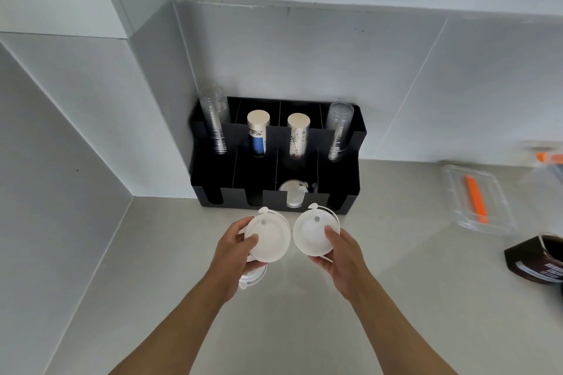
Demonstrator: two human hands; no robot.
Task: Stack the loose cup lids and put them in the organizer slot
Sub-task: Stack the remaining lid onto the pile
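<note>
My left hand (233, 256) grips a small stack of white round cup lids (269, 239), held above the counter. My right hand (338, 256) holds a second stack of white lids (310, 233) right beside it; the two stacks are almost touching. One more lid (254, 278) lies on the counter under my left hand, partly hidden. The black organizer (274, 201) stands in the corner just beyond the lids. Its third front slot holds several white lids (294, 195); the other front slots look dark.
The organizer's back row holds two stacks of clear cups (216, 122) (338, 131) and two paper cup stacks (258, 131) (298, 134). A clear tray (478, 201) with an orange tool lies at right, a brown packet (539, 262) nearer. Walls close in on the left and behind.
</note>
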